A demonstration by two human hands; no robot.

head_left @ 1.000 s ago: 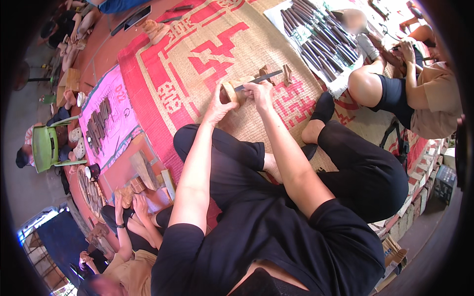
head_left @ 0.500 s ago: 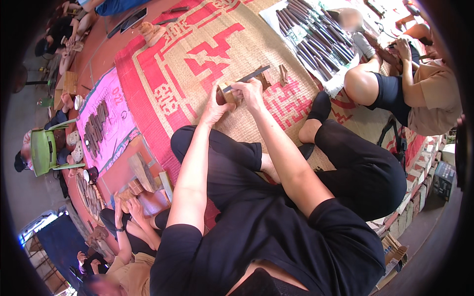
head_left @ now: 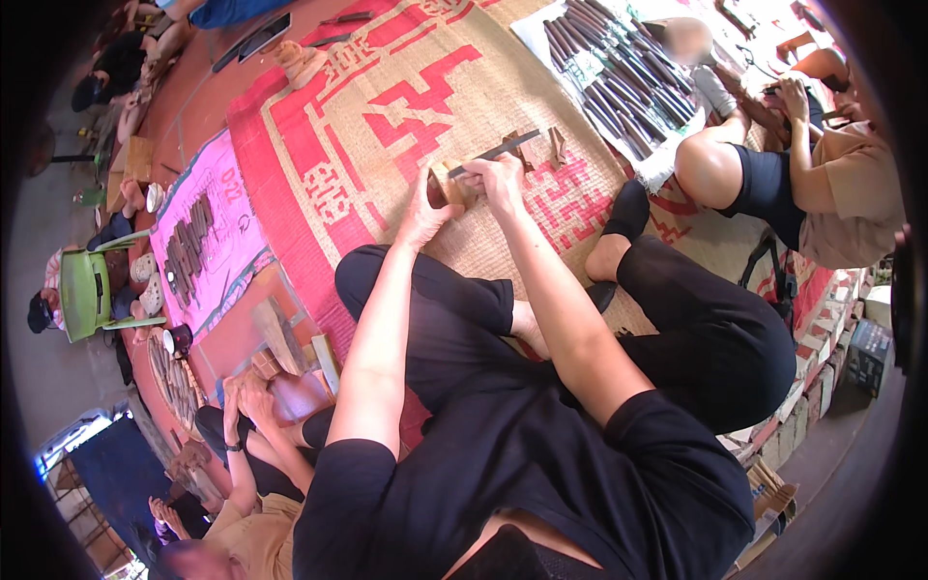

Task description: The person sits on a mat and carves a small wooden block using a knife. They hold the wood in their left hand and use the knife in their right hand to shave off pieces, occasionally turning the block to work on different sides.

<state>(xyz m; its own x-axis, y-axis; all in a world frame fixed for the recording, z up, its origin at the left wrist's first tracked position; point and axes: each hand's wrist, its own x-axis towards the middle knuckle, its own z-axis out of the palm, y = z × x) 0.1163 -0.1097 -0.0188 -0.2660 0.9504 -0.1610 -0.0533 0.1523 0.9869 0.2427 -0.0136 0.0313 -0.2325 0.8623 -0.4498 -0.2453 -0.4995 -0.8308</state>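
Observation:
My left hand [head_left: 421,215] is closed round a small wooden block [head_left: 447,186], thumb along its near side. Between the fingers of my right hand [head_left: 498,180] is a long, flat, dark bar-like tool [head_left: 507,145]. It slants up and to the right, its lower left end close against the block. Whether it is a file or a chisel I cannot tell. Part of the block is hidden by my fingers. Just beyond my right hand, a small brown wooden piece [head_left: 557,146] lies on the red and tan woven mat [head_left: 387,68].
Rows of dark-handled tools [head_left: 619,77] lie on a white cloth at the far right, near a seated person [head_left: 831,184]. More tools [head_left: 190,237] rest on a pink sheet at left. A carved wooden piece [head_left: 298,63] stands far left. Another person's hands [head_left: 249,394] work at lower left.
The dark tool and my right hand have shifted slightly to the right. My left hand has kept its hold on the block, almost still.

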